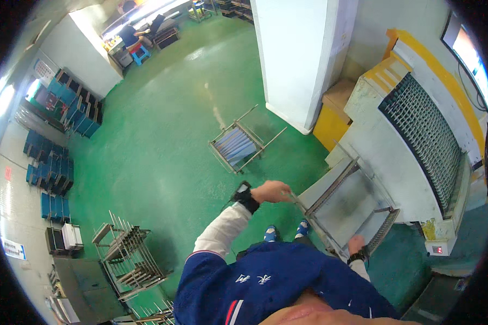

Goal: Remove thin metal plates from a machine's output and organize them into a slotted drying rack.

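Note:
In front of me and to the right, a metal rack (324, 234) with slotted, toothed side bars lies on the pale metal surface at the end of a conveyor machine. My left hand (271, 191), a black device strapped at its wrist, is closed on the rack's far left corner. At the rack's near side bar is my right hand (357, 244), its fingers curled around the frame and partly hidden. Bare metal sheet shows through the rack's frame.
A conveyor with a mesh belt (423, 130) rises at the right. On the green floor stands another rack (236, 145) holding bluish sheets. A white pillar (293, 59) is ahead, a stack of metal racks (130, 254) to the left, blue bins (51, 162) along the wall. A person (129, 37) sits far off.

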### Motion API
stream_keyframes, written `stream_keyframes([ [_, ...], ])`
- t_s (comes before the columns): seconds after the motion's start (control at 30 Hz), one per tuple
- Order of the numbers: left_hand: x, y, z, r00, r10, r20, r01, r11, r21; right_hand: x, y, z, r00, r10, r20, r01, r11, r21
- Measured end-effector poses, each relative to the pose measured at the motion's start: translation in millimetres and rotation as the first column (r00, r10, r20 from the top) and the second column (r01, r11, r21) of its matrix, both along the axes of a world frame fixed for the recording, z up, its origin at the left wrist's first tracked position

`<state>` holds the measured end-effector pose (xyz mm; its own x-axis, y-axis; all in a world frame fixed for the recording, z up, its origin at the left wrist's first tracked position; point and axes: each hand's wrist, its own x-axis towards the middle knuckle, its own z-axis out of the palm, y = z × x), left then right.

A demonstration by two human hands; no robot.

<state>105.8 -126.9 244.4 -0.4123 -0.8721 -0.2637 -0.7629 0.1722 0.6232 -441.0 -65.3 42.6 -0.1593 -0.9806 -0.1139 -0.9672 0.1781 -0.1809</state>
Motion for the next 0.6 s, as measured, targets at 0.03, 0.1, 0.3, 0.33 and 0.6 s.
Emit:
stream_keyframes([
  [0.03,-15,-11,-19,0.998,0.034,-0.055,-0.028,0.993,0.112,-26,2,-5,0.960,0.146,-0.238,-0.161,0.986,-0.048],
  [0.1,-94,-57,-61,0.989,-0.064,-0.136,0.085,0.984,0.156,-164,55,-40,0.877,-0.384,0.288,0.442,0.879,-0.177],
  [0.3,-142,-59,-143,0.951,0.287,-0.114,-0.260,0.944,0.201,-88,26,63,0.799,-0.562,0.213,0.525,0.825,0.208],
  [0.33,-169,-68,-135,0.960,0.279,0.013,-0.278,0.955,0.105,-128,46,23,0.688,-0.604,0.402,0.576,0.792,0.203],
  [0.6,-217,-114,-162,0.864,0.470,-0.179,-0.325,0.794,0.514,-168,25,-63,0.680,-0.631,0.375,0.521,0.775,0.358],
])
